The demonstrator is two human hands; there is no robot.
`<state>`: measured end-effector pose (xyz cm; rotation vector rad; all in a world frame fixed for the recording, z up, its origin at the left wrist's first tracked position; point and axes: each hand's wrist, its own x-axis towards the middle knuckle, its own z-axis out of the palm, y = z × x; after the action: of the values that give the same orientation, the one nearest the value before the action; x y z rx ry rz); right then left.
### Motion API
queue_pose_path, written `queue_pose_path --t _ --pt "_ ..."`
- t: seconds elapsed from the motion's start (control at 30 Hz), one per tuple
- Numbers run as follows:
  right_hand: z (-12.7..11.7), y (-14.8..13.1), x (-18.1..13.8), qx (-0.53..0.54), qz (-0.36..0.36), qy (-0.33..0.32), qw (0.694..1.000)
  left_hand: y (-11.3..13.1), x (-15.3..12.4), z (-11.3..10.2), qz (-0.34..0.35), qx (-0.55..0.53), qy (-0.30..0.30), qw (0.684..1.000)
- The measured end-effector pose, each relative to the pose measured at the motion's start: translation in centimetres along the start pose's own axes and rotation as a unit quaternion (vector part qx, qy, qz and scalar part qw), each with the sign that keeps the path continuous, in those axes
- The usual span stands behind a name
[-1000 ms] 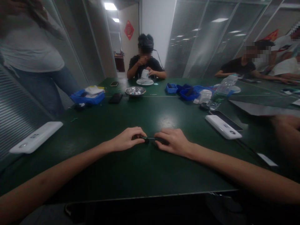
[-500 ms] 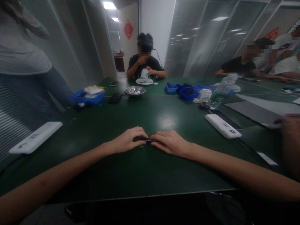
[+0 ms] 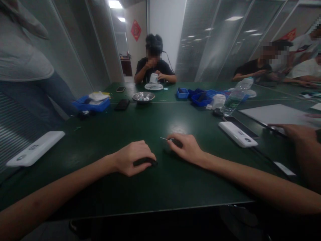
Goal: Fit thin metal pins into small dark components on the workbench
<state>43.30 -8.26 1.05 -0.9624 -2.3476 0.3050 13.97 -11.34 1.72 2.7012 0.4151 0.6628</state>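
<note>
My left hand point(image 3: 135, 156) is closed around a small dark elongated object point(image 3: 143, 162), low over the green table point(image 3: 125, 190). Its end pokes out past my fingertips. To the right and slightly farther off, my right hand point(image 3: 185, 147) grips a dark-handled tool with a thin pale shaft point(image 3: 164, 138). The shaft points left, and most of the handle is hidden by my fingers. The two hands are apart, and so are the things in them. Neither object's exact kind can be made out.
White power-bank-like devices lie at left point(image 3: 36, 149) and right point(image 3: 237, 134). Farther back are a metal bowl point(image 3: 143, 97), a dark phone point(image 3: 122, 104), blue trays point(image 3: 99, 106) and a plastic bottle point(image 3: 235, 100). Another person's hand point(image 3: 296, 134) is at a pale laptop-like panel point(image 3: 278, 113), right.
My hands, together before at one dark object, have separated. The left moved nearer me with a dark piece; the right moved slightly away with the thin shaft. At right, the grey panel shifted.
</note>
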Motion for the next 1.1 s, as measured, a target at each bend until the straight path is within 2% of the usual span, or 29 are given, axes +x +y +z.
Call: queue_pose_path --t 0.1,0.17,0.23,0.33,0.5,0.57,0.77,0.97,1.1 --pt "0.1 0.2 0.0 -0.004 -0.006 0.0 1.0 -0.2 -0.1 0.2 0.082 0.041 -0.036 0.995" --pt "0.0 0.2 0.0 -0.009 -0.011 -0.006 1.0 -1.5 -0.4 -0.2 0.077 0.075 -0.039 0.993" --pt "-0.1 0.0 0.0 -0.005 -0.013 -0.016 1.0 -3.6 -1.4 -1.4 0.022 0.11 -0.023 0.993" --pt "-0.3 -0.1 0.0 0.003 -0.013 -0.028 1.0 -7.5 -4.1 -4.0 -0.114 0.165 0.003 0.98" --pt "-0.3 -0.1 0.0 0.005 -0.017 -0.036 0.999 -12.9 -10.5 -8.6 -0.337 0.235 0.041 0.911" --pt "-0.2 0.1 -0.1 0.004 -0.018 -0.036 0.999 -14.2 -12.8 -10.0 -0.394 0.245 0.05 0.884" --pt "-0.1 0.3 -0.1 -0.011 -0.027 -0.029 0.999 -15.9 -16.8 -12.5 -0.45 0.267 0.055 0.85" --pt "-0.2 0.2 -0.1 -0.011 -0.027 -0.033 0.999 -17.3 -18.1 -13.1 -0.487 0.217 0.11 0.839" --pt "-0.2 0.1 -0.1 -0.01 -0.022 -0.036 0.999 -18.2 -18.8 -13.4 -0.527 0.252 0.107 0.804"
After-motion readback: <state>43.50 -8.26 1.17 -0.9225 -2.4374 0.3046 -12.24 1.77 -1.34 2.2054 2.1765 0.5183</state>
